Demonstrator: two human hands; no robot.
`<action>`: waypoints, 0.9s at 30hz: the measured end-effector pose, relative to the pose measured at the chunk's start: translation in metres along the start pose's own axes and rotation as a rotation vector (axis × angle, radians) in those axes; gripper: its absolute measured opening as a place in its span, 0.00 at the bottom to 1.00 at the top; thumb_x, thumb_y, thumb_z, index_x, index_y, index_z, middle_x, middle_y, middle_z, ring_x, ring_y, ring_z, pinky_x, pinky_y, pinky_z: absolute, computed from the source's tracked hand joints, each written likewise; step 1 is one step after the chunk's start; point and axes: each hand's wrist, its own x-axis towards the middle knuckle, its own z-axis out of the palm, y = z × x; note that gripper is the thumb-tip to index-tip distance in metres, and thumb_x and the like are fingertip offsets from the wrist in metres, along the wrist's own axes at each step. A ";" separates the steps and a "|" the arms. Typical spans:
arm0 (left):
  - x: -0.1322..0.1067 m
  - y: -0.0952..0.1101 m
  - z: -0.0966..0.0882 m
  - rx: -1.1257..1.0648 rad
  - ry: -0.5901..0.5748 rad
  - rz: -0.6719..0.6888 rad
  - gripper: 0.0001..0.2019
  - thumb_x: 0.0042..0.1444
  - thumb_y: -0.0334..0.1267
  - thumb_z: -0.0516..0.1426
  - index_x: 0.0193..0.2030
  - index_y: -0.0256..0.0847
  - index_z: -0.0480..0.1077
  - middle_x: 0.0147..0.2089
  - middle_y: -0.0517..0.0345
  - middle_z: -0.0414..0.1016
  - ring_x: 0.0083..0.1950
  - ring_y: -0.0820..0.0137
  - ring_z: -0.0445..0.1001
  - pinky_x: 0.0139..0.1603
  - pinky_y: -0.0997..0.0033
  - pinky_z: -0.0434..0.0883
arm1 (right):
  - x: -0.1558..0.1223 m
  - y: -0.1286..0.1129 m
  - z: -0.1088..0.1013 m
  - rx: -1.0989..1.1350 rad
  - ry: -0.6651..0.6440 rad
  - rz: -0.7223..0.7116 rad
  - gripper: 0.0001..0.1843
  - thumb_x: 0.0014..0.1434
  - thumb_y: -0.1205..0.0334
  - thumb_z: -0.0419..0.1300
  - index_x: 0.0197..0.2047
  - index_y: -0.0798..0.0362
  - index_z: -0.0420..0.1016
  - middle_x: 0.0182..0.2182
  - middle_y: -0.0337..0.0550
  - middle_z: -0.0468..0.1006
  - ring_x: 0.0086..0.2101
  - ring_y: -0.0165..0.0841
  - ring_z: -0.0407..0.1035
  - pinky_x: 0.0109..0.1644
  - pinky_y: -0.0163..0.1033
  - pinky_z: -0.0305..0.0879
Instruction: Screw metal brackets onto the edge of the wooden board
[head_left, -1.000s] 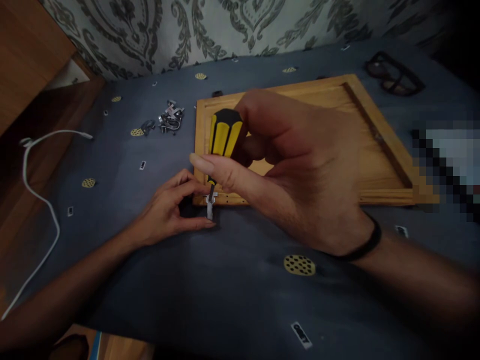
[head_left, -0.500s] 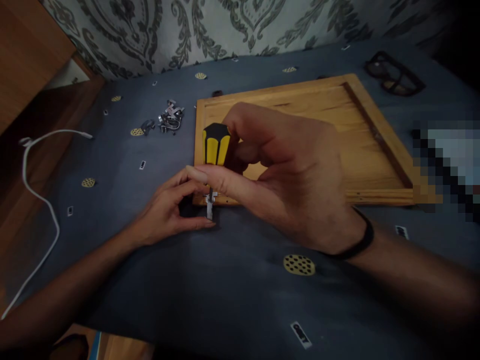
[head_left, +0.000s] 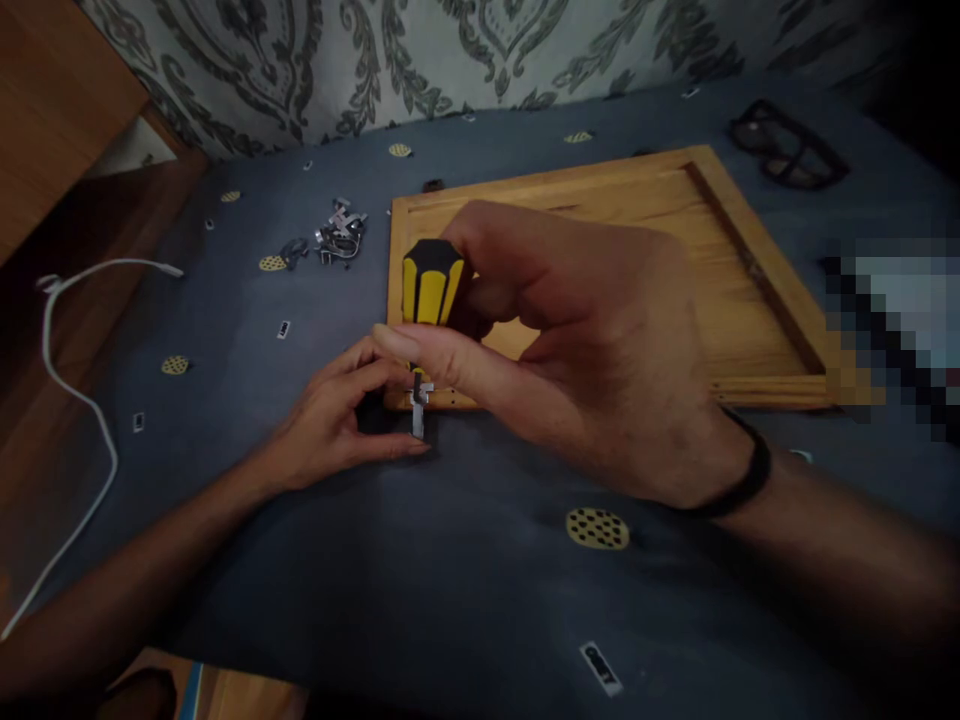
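Note:
My right hand (head_left: 600,350) is closed round the yellow and black handle of a screwdriver (head_left: 430,285), which stands upright over the near left corner of a wooden panel (head_left: 637,195). Thumb and curled fingers grip the handle. Under it, a small metal hinge (head_left: 418,418) sits against the panel's near edge, its arm pointing towards me. My left hand (head_left: 322,425) pinches this hinge from the left, thumb at its near end and fingers at the far side. The screwdriver's tip is at or close to the hinge; exact contact cannot be made out.
A heap of metal hinges (head_left: 341,235) lies behind my left hand on the dark blue cloth (head_left: 480,600). A white cable (head_left: 94,400) runs along the left side. Dark-framed glasses (head_left: 791,145) lie at the back right. A wooden cabinet (head_left: 60,90) stands at the left.
My right hand has turned slightly with the screwdriver, whose handle is rotated a little. My left hand and the hinge stay almost in place.

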 end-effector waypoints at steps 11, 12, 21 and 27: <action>0.000 0.000 0.001 -0.011 -0.001 -0.022 0.21 0.55 0.54 0.68 0.49 0.44 0.75 0.50 0.53 0.76 0.53 0.60 0.76 0.52 0.61 0.75 | 0.001 0.003 0.002 -0.007 -0.026 -0.014 0.15 0.69 0.51 0.60 0.33 0.50 0.67 0.27 0.32 0.75 0.28 0.26 0.70 0.35 0.34 0.66; 0.000 -0.001 0.001 -0.011 -0.004 -0.022 0.21 0.55 0.54 0.68 0.49 0.43 0.75 0.50 0.53 0.76 0.54 0.60 0.76 0.53 0.62 0.75 | 0.001 0.004 0.002 0.001 -0.030 -0.014 0.15 0.69 0.51 0.60 0.33 0.50 0.67 0.27 0.33 0.75 0.28 0.26 0.70 0.35 0.34 0.66; -0.002 -0.002 0.000 0.004 -0.016 -0.045 0.24 0.55 0.55 0.67 0.53 0.43 0.74 0.50 0.53 0.74 0.50 0.61 0.75 0.49 0.61 0.75 | 0.001 -0.001 0.002 0.137 -0.070 0.095 0.15 0.65 0.53 0.65 0.33 0.50 0.66 0.28 0.33 0.73 0.28 0.26 0.70 0.32 0.33 0.67; -0.001 -0.001 0.000 -0.007 -0.029 -0.031 0.22 0.56 0.55 0.66 0.51 0.44 0.75 0.45 0.56 0.72 0.47 0.63 0.73 0.47 0.63 0.74 | 0.008 0.004 -0.006 0.468 -0.207 0.162 0.05 0.64 0.61 0.65 0.39 0.51 0.72 0.35 0.34 0.76 0.31 0.25 0.71 0.32 0.31 0.70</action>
